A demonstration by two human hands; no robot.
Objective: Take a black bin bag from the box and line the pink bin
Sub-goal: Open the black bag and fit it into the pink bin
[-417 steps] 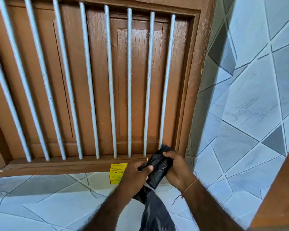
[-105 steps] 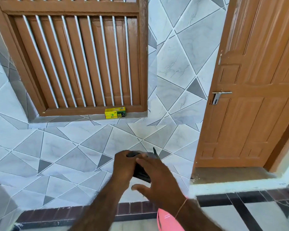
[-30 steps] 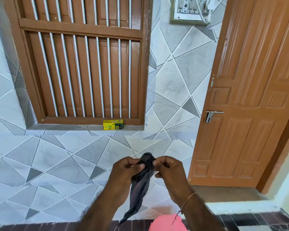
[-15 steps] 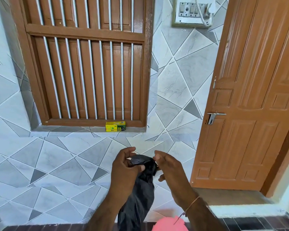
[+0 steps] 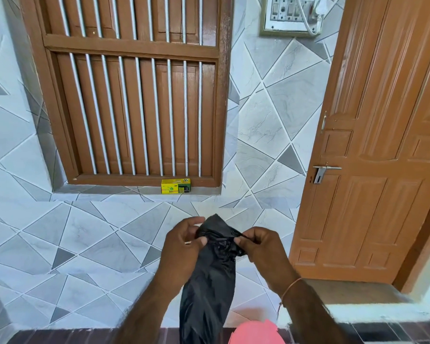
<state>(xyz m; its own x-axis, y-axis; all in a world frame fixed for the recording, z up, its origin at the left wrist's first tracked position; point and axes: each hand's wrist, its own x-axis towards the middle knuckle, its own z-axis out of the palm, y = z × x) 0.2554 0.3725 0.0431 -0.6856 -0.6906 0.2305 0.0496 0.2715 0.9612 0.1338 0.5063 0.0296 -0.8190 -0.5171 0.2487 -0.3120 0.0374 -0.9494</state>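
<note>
From my head camera I see both hands raised in front of a tiled wall, at about 6 o'clock in the view. My left hand [image 5: 181, 247] and right hand [image 5: 263, 247] each pinch the top edge of a black bin bag [image 5: 209, 289]. The grip on both sides is narrow, thumb against fingertips, closed on the crumpled plastic. The bag is thin, glossy and wrinkled. Its top is bunched into a small peak between my hands, and the rest hangs straight down as a narrow, unopened strip that runs out of the bottom of the view.

The pink bin [image 5: 257, 332] shows only as a rounded rim at 6 o'clock, just right of the hanging bag and below my right wrist. Whether bag and bin touch I cannot tell.

The yellow box [image 5: 175, 186] sits on the window ledge [image 5: 109, 191] at 12 o'clock from my hands, well apart from them, against the lower frame of a brown barred window [image 5: 134, 95].

At 3 o'clock stands a brown wooden door [image 5: 370, 170] with a metal handle [image 5: 323, 171]. A switch panel [image 5: 293, 16] is at 1 o'clock. Open tiled wall [image 5: 72, 244] stretches toward 9 o'clock, leaving free room left of my arms.
</note>
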